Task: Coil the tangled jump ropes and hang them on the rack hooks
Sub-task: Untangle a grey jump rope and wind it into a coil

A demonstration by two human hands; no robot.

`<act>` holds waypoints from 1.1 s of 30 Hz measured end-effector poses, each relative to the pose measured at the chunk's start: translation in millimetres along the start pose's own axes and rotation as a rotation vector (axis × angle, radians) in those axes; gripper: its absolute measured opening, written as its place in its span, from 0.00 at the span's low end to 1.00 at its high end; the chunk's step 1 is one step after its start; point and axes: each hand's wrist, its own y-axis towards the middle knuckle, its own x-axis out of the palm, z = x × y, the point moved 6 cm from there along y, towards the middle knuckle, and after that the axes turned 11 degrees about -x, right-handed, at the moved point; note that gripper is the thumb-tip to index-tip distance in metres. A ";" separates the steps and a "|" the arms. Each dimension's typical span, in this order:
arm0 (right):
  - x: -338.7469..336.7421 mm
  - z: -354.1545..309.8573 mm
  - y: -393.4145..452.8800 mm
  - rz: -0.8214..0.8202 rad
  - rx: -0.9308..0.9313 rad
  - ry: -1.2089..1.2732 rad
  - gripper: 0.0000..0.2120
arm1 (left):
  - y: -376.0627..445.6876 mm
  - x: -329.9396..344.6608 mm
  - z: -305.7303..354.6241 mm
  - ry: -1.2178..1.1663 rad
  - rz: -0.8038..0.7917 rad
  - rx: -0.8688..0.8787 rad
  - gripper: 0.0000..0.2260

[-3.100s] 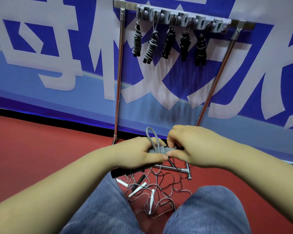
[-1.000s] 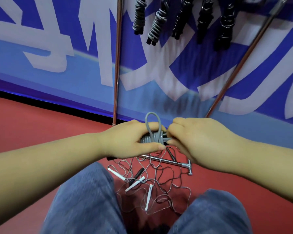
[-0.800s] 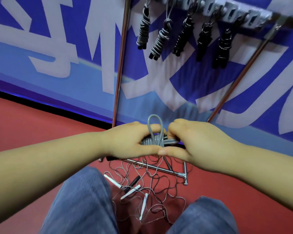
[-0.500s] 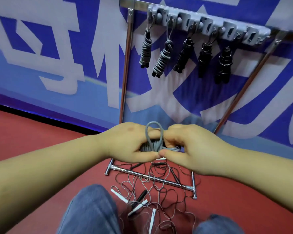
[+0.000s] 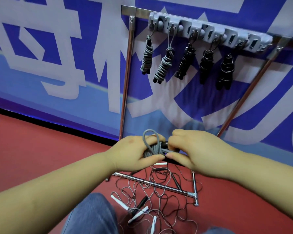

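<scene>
My left hand (image 5: 134,154) grips a coiled grey jump rope (image 5: 153,149) with black handles, a loop of cord standing up above my fingers. My right hand (image 5: 194,149) pinches the cord at the bundle's right end. Both hands are held in front of the metal rack (image 5: 127,68). Its grey hook strip (image 5: 210,31) carries several coiled ropes (image 5: 164,65), grey ones at the left and black ones at the right. The hooks at the strip's right end hold nothing. A tangle of thin ropes (image 5: 159,196) with white and black handles lies on the floor below my hands.
The rack leans against a blue and white banner wall (image 5: 57,65). Its base bar (image 5: 159,184) lies on the red floor (image 5: 32,149) amid the tangle. My knees in blue jeans (image 5: 91,215) are at the bottom of the view.
The view has tilted up, so the whole hook strip shows now. My hands stay together on the grey bundle, the right fingers still working the cord around it.
</scene>
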 end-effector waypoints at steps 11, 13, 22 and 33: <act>43.9 -9.0 -22.8 0.567 0.313 0.382 0.18 | -25.2 39.5 3.4 -0.936 -0.083 -0.513 0.09; 47.1 -13.4 -19.7 0.580 0.350 0.434 0.17 | -30.5 39.0 3.9 -1.003 -0.079 -0.563 0.11; 71.1 0.0 -0.6 0.645 0.429 0.761 0.09 | -30.3 50.2 -14.5 -1.169 -0.053 -0.631 0.14; 171.4 94.0 5.3 0.870 0.621 0.739 0.15 | 56.5 134.3 -62.4 -1.145 -0.147 -0.650 0.06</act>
